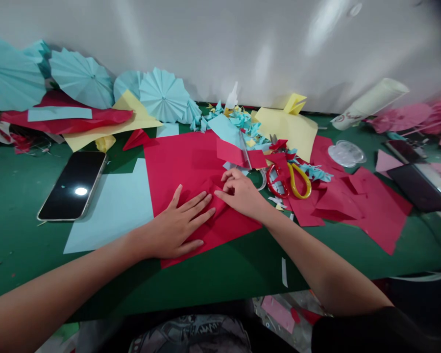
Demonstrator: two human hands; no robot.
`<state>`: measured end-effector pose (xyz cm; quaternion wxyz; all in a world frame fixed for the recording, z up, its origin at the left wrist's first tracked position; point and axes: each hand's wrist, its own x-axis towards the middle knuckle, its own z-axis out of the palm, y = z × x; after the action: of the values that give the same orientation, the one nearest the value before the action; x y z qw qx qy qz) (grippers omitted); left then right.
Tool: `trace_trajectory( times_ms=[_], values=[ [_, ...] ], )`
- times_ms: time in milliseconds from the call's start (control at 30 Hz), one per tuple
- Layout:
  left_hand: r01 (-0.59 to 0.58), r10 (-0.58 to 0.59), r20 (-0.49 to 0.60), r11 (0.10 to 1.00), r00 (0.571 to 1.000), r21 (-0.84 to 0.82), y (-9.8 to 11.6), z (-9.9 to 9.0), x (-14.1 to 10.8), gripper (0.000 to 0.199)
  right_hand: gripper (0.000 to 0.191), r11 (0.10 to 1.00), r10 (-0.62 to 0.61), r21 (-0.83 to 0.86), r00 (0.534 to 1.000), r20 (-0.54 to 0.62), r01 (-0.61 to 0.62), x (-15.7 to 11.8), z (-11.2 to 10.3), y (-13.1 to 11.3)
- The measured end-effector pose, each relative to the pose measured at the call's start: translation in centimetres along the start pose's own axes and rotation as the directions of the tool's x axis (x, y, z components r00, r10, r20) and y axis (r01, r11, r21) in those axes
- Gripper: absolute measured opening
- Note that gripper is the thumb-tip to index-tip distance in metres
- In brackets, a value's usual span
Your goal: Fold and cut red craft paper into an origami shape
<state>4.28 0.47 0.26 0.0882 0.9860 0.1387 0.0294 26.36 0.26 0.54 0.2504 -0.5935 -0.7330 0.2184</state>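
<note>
A large red paper sheet (180, 154) lies on the green table in front of me. My left hand (182, 225) rests flat on it, fingers spread and pointing right. My right hand (241, 192) is just to the right, with thumb and fingertips brought together in a pinch on red paper. Between the hands a smaller folded red piece seems to lie on the sheet, but red on red makes its outline hard to see. Beyond my right hand lie scissors (299, 181) with one red and one yellow handle loop, their blades partly covered by paper scraps.
A phone (72, 185) overlaps a light blue sheet (119, 206) at the left. Pleated blue paper rosettes (164, 95) lean against the back wall. Light blue scraps (246, 120), a yellow sheet (288, 128), red sheets (380, 211) and a white roll (371, 103) cover the back and right.
</note>
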Motion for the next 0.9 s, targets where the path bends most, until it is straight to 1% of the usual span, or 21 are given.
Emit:
trace_trajectory(
  times_ms=[67,167,300,467,567,700,800,900],
  values=[
    [-0.003,0.003,0.024,1.0,1.0,0.01,0.0,-0.1,0.0,0.06,0.034,1.0,0.01,0.005,1.0,0.016,-0.01,0.0,-0.1,0.0],
    [-0.015,0.015,0.053,1.0,0.999,0.009,-0.1,-0.4,0.0,0.057,0.03,0.999,0.037,0.01,0.998,0.051,-0.038,0.2,-0.4,0.0],
    [-0.023,0.023,0.043,1.0,0.999,-0.01,-0.2,-0.6,-0.1,0.051,0.023,0.998,0.058,0.024,0.993,0.104,-0.061,0.4,-1.1,0.0],
    [-0.041,0.041,0.015,0.999,0.999,-0.03,-0.3,-0.2,-0.1,0.048,0.024,0.994,0.057,0.076,0.969,0.242,-0.078,0.4,-2.1,-0.2],
    [-0.036,0.037,0.009,0.998,0.999,-0.046,-0.3,-0.2,-0.2,0.045,0.025,0.989,0.051,0.116,0.952,0.302,-0.09,0.5,-2.5,-0.2],
    [0.005,-0.006,-0.026,0.999,1.0,-0.051,-0.3,-0.2,-0.3,0.039,0.026,0.979,0.014,0.188,0.946,0.322,-0.079,0.4,-2.5,0.0],
    [0.05,-0.054,-0.081,0.998,0.995,-0.048,-0.3,0.0,-0.4,0.032,0.029,0.969,-0.049,0.245,0.946,0.321,-0.033,0.3,-2.5,0.0],
    [0.072,-0.079,-0.123,0.996,0.989,-0.059,-0.5,0.3,-0.5,0.039,0.029,0.966,-0.125,0.253,0.939,0.32,0.043,0.2,-2.5,-0.3]
  ],
)
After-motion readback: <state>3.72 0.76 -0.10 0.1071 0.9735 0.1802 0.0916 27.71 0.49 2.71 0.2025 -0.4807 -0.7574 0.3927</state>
